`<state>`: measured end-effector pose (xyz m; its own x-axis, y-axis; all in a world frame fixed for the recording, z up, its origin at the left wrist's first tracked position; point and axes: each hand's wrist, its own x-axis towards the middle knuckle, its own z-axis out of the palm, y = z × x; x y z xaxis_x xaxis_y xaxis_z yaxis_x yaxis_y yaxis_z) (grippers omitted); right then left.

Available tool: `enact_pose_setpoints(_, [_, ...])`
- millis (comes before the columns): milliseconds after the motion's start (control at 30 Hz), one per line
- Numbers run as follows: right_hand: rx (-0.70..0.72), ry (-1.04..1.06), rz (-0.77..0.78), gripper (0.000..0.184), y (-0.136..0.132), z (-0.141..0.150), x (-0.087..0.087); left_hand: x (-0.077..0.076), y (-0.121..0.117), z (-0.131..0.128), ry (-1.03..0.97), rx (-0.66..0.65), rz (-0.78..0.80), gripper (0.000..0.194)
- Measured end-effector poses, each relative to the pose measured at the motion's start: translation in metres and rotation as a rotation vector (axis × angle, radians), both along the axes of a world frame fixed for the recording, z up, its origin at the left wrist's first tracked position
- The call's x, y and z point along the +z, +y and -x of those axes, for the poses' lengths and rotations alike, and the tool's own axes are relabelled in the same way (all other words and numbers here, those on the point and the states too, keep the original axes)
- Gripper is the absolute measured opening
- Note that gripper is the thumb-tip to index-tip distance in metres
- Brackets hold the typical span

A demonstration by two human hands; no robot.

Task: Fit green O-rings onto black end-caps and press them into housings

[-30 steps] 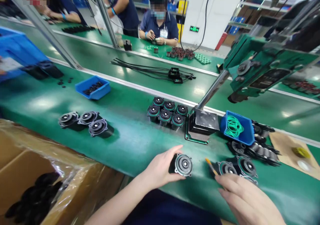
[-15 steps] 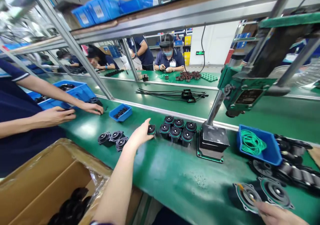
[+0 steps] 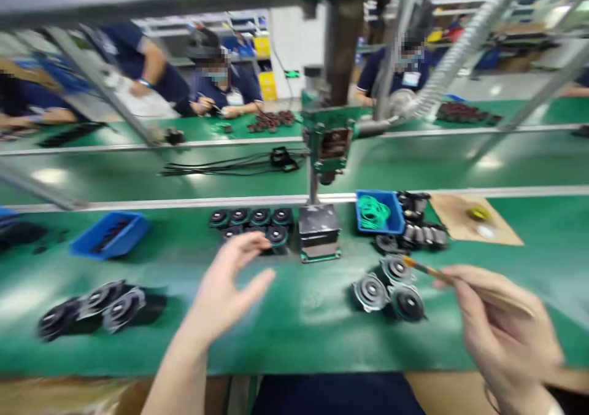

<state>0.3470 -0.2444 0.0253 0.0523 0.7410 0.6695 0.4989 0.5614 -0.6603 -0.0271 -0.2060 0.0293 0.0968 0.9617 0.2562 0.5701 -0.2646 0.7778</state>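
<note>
My left hand [image 3: 227, 286] hovers over the green bench with fingers spread and nothing in it, just in front of a cluster of black round parts with teal rings [image 3: 257, 221]. My right hand [image 3: 501, 329] is closed on a thin wooden brush [image 3: 442, 275], whose orange tip points at three black disc-shaped parts [image 3: 389, 286] lying on the bench to its left. The whole picture is blurred by motion.
A green press [image 3: 322, 157] with a black block base [image 3: 318, 238] stands mid-bench. A blue bin of green rings [image 3: 380, 212] sits beside it, another blue bin [image 3: 108, 234] at left, more black parts [image 3: 99, 304] front left. Other people work across the far benches.
My left hand has let go of the ringed part at the cluster and drawn back, open. The view swung right; my right hand with the brush has risen into view.
</note>
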Motion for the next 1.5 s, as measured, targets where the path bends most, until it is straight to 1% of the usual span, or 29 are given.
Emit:
enact_pose_setpoints(33, [-0.041,0.067,0.012,0.020,0.003,0.005,0.001,-0.007,-0.008,-0.028,0.065,-0.165,0.051,0.060])
enact_pose_setpoints(67, [-0.061,0.133,0.017,0.019,0.006,0.011,0.000,-0.016,-0.013,-0.056,0.127,-0.309,0.092,0.074])
enact_pose_setpoints(100, [-0.063,0.175,0.040,0.017,0.008,0.015,-0.002,-0.026,-0.015,-0.083,0.152,-0.404,0.111,0.084])
enact_pose_setpoints(133, [-0.043,0.201,0.057,0.016,0.010,0.020,-0.005,-0.036,-0.015,-0.108,0.168,-0.465,0.129,0.092])
enact_pose_setpoints(200, [0.006,0.208,0.073,0.016,0.011,0.026,-0.009,-0.056,-0.009,-0.146,0.164,-0.518,0.150,0.105])
enact_pose_setpoints(233, [0.029,0.210,0.062,0.016,0.011,0.027,-0.010,-0.063,-0.004,-0.158,0.153,-0.522,0.160,0.106])
enact_pose_setpoints(267, [0.044,0.216,0.049,0.017,0.010,0.028,-0.011,-0.069,0.001,-0.165,0.137,-0.518,0.166,0.104])
enact_pose_setpoints(300, [0.052,0.222,0.043,0.018,0.009,0.028,-0.011,-0.072,0.005,-0.165,0.116,-0.512,0.171,0.100])
enact_pose_setpoints(367, [0.056,0.238,0.053,0.016,0.007,0.027,-0.011,-0.073,0.007,-0.152,0.079,-0.503,0.190,0.092])
enact_pose_setpoints(467, [0.105,0.264,0.132,0.012,0.007,0.033,-0.009,-0.069,-0.002,-0.105,0.048,-0.493,0.266,0.092])
enact_pose_setpoints(567, [0.228,0.331,0.256,0.012,0.009,0.051,-0.010,-0.068,-0.022,-0.057,-0.042,-0.410,0.350,0.092])
enact_pose_setpoints(600, [0.277,0.355,0.299,0.011,0.010,0.059,-0.012,-0.070,-0.030,-0.047,-0.103,-0.370,0.365,0.093])
enact_pose_setpoints(667, [0.374,0.379,0.375,0.009,0.014,0.075,-0.015,-0.077,-0.043,-0.036,-0.246,-0.305,0.382,0.095])
enact_pose_setpoints(733, [0.452,0.370,0.436,0.008,0.018,0.090,-0.018,-0.085,-0.052,-0.035,-0.370,-0.265,0.389,0.097])
enact_pose_setpoints(833, [0.532,0.346,0.503,0.007,0.025,0.107,-0.021,-0.096,-0.057,-0.040,-0.476,-0.233,0.392,0.099])
enact_pose_setpoints(933, [0.596,0.312,0.565,0.005,0.031,0.117,-0.020,-0.103,-0.057,-0.041,-0.509,-0.218,0.406,0.103])
enact_pose_setpoints(1100, [0.701,0.243,0.655,0.007,0.036,0.128,-0.018,-0.106,-0.058,-0.039,-0.534,-0.214,0.417,0.108])
enact_pose_setpoints(1233, [0.723,0.188,0.702,0.011,0.038,0.133,-0.017,-0.108,-0.059,-0.039,-0.524,-0.207,0.424,0.111])
enact_pose_setpoints(1500, [0.753,0.010,0.668,0.011,0.050,0.136,-0.016,-0.115,-0.060,-0.037,-0.513,-0.218,0.402,0.111])
